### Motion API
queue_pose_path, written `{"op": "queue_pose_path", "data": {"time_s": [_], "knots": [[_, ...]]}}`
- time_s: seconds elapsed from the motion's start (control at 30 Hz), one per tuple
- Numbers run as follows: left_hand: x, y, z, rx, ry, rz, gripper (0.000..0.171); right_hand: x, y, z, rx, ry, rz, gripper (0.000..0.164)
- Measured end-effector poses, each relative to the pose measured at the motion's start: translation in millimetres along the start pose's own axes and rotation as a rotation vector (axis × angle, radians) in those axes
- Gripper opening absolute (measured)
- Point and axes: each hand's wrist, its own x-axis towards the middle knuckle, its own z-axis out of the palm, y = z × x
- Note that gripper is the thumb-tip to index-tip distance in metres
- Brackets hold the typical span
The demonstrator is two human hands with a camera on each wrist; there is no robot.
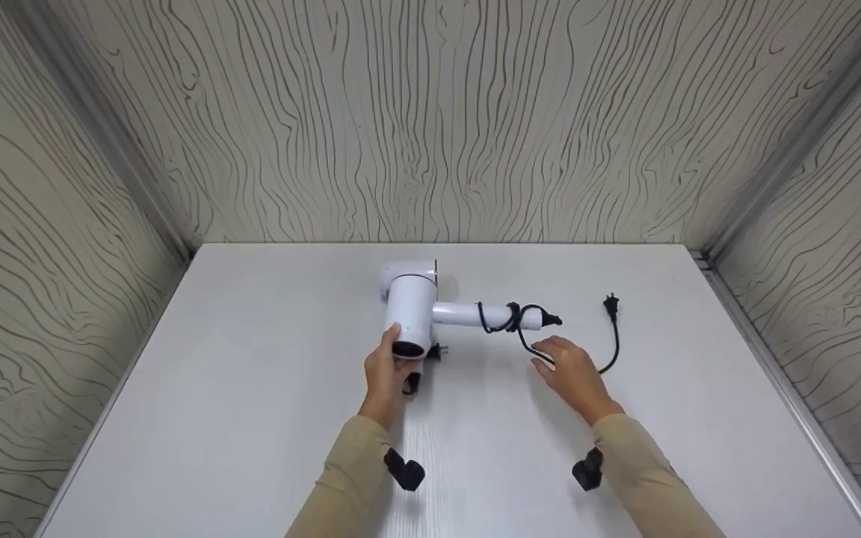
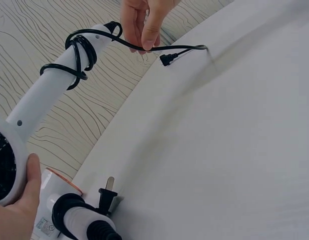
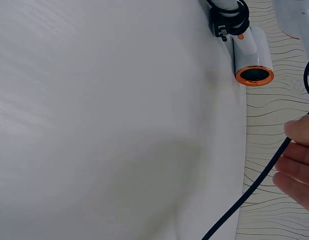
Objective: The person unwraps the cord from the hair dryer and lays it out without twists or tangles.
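Note:
My left hand (image 1: 384, 373) grips the barrel of a white hair dryer (image 1: 409, 310) near its dark round end, holding it above the table. The dryer's handle points right, with a black power cord (image 2: 84, 52) wound around it in several loops. The thumb and fingertips of my right hand (image 1: 574, 375) pinch the loose stretch of this cord. Past that hand the cord runs to a two-pin plug (image 1: 610, 305) on the right. In the left wrist view my left hand (image 2: 22, 205) shows only in part beside the barrel.
A second white hair dryer (image 3: 253, 55) with an orange-rimmed opening lies on the white table (image 1: 251, 418), partly hidden behind the held one. Its cord is wrapped around its handle, and its plug (image 2: 107, 196) sticks out. Wood-grain panels (image 1: 430, 119) enclose the table's back and sides.

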Motion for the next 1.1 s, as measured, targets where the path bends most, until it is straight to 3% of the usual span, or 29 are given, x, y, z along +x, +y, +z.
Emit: {"op": "queue_pose_path", "data": {"time_s": [0.23, 0.47, 0.73, 1.1], "knots": [[0.0, 0.2, 1.3, 0.004, 0.013, -0.011, 0.072, -1.3, -0.5, 2.5, 0.022, 0.063, -0.048, 0.020], [1.3, -0.4, 1.4, -0.002, 0.035, -0.007, 0.072, -3.9, 2.8, -0.1, 0.036, 0.054, -0.030, 0.015], [2.4, -0.9, -2.2, 0.010, 0.048, 0.002, 0.070, -4.1, 5.3, -1.0, -0.012, 0.126, -0.131, 0.018], [1.7, -2.4, -3.5, 0.038, 0.053, 0.009, 0.072, -4.6, 5.3, -4.1, -0.016, 0.164, -0.133, 0.019]]}}
